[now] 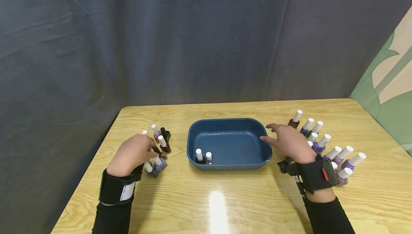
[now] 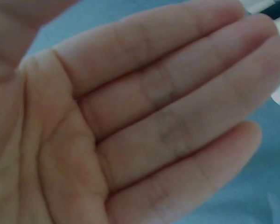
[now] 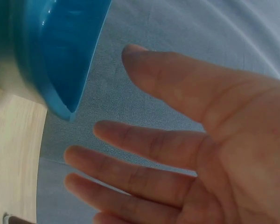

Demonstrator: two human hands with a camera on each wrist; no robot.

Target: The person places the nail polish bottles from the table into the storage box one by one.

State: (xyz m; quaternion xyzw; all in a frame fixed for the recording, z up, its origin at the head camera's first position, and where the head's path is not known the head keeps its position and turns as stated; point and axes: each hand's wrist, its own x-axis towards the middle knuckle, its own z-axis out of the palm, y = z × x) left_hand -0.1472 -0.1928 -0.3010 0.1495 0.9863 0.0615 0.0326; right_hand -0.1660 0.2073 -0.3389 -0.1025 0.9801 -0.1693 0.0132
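Note:
My left hand (image 1: 133,152) reaches over a cluster of nail polish bottles at the left, near a dark-capped bottle (image 1: 156,150). Its fingers look nearly straight in the left wrist view, fingertips beside a dark cap and white shapes at the upper right corner. By the right end of a blue tray (image 1: 229,168), my right hand (image 1: 291,141) hovers with thumb and fingers spread and nothing between them. A dark nail polish bottle (image 1: 200,159) and a paler one (image 1: 209,158), both white-capped, stand in the tray's front left corner.
Several white-capped nail polish bottles, many of them purple (image 1: 318,147), stand right of and behind my right hand. A reddish-brown bottle (image 1: 294,122) stands farthest back there. The wooden table (image 1: 180,205) ends at a dark grey curtain (image 1: 206,48).

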